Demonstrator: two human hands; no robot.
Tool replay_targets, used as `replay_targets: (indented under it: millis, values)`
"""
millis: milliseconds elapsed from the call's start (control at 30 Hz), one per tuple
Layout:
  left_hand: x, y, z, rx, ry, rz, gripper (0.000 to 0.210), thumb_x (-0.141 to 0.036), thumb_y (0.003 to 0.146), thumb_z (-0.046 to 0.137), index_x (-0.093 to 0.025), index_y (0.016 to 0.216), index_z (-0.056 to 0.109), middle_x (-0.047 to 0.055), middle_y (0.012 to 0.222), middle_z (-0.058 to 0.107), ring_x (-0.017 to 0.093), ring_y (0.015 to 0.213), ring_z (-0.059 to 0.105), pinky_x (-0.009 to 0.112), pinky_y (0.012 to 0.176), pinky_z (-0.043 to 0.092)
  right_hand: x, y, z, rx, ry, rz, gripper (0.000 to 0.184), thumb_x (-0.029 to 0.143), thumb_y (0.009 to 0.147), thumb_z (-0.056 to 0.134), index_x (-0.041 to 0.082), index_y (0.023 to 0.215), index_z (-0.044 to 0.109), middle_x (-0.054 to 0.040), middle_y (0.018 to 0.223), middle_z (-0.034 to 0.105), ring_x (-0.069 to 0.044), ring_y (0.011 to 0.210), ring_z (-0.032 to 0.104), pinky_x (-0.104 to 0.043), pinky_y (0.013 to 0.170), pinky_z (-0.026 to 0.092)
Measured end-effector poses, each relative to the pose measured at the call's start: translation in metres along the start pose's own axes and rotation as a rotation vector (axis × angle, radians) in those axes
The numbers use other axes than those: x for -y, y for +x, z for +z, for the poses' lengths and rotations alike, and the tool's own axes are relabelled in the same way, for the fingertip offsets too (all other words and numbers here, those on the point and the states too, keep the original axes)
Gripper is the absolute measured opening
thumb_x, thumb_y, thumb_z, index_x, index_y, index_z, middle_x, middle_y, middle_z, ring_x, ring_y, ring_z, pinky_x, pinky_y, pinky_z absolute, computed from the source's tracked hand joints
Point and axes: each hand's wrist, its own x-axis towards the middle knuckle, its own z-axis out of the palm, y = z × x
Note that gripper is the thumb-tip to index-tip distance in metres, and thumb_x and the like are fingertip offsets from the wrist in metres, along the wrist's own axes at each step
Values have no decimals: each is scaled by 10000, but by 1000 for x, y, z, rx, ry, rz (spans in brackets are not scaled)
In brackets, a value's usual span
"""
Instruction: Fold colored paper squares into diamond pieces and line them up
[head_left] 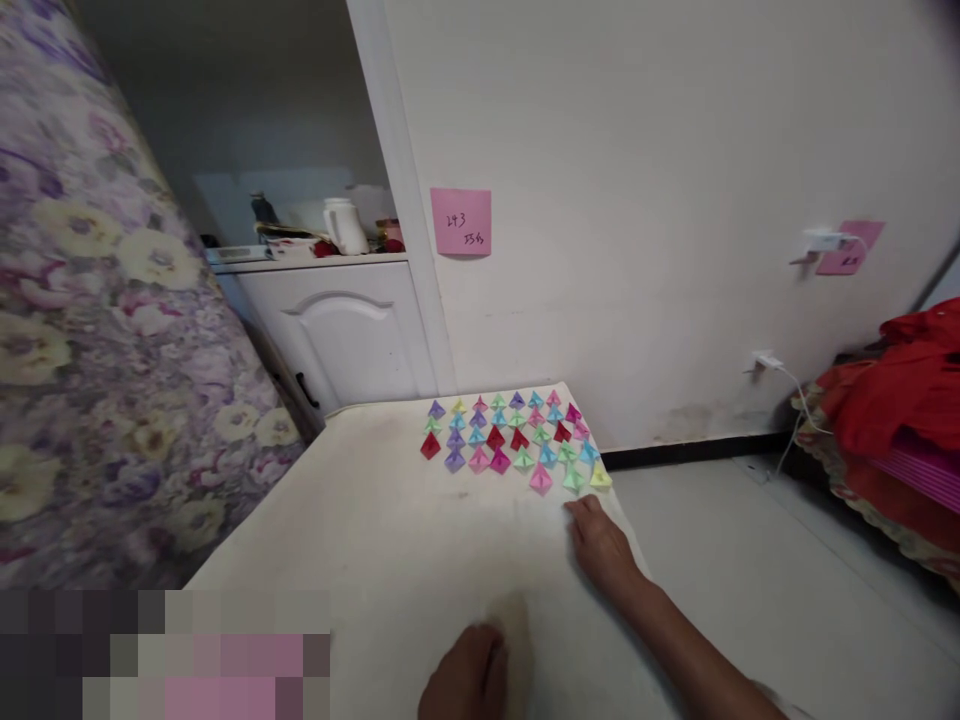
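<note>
Several rows of small folded-paper pieces (496, 458) in red, pink, purple, blue, green and yellow lie at the far right part of the cream-covered table (375, 530). Just in front of a green folded piece (573, 478) and a yellow one (600, 477), my right hand (604, 550) rests low over the cloth. Its fingers are curled together, and no paper shows in them. At the near edge of the view my left hand (465, 678) is closed, slightly blurred; whatever its fingers may hold is hidden.
A white wall stands behind the table, with a pink note (461, 222) on it. To the left hang a floral curtain (135, 330) and a cabinet (345, 340) bearing a white jug (345, 227). Red cloth (915, 370) and a plugged-in cable (801, 390) are at right.
</note>
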Motion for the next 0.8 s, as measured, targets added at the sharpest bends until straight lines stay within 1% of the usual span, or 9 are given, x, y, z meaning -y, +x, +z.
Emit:
replay_targets:
  millis: [100,200,300,433,533,667,800]
  values:
    - [4,-1,-8,-26,-20,-14,280,-298,857,352,-223,900,619,59,913,681,211,881,619,291,750,427,15,-13,9,21,37,-91,254,162,841,423,224,1047,557,-45,1008,570,-165,864,575,-236,717,398]
    - [11,-4,-19,-74,-39,-29,278,-292,855,352,-223,904,617,53,913,682,207,878,617,297,760,424,25,-23,19,27,60,-140,200,164,824,449,233,969,569,-29,963,569,-162,813,582,-236,685,392]
    - [18,-11,-28,-114,-40,-37,279,-296,860,344,-228,892,612,43,900,678,200,861,616,297,750,425,28,-26,25,7,77,-148,197,150,822,433,235,951,555,-28,949,554,-164,788,577,-241,651,379]
    - [24,-19,-34,-127,-27,-31,283,-300,866,336,-225,877,609,40,885,670,197,844,615,299,736,430,25,-26,29,-13,116,-151,208,139,829,406,231,955,542,-33,939,539,-173,783,563,-254,648,374]
    - [26,-19,-32,-140,-14,-12,286,-301,863,345,-216,880,618,50,890,668,201,849,616,304,746,439,22,-26,28,-5,170,-169,229,119,811,415,224,967,547,-37,941,533,-173,794,558,-262,680,390]
    - [23,-12,-22,-176,-12,37,274,-295,847,375,-209,905,629,61,914,665,200,864,618,300,769,452,17,-27,22,31,272,-214,277,87,743,477,217,969,572,-30,931,545,-155,799,558,-244,718,410]
    - [18,-2,-10,-162,-21,97,266,-291,842,386,-202,895,630,76,924,659,202,887,613,306,812,451,14,-26,13,32,382,-196,238,82,705,492,202,876,606,-10,836,569,-134,699,543,-230,672,418]
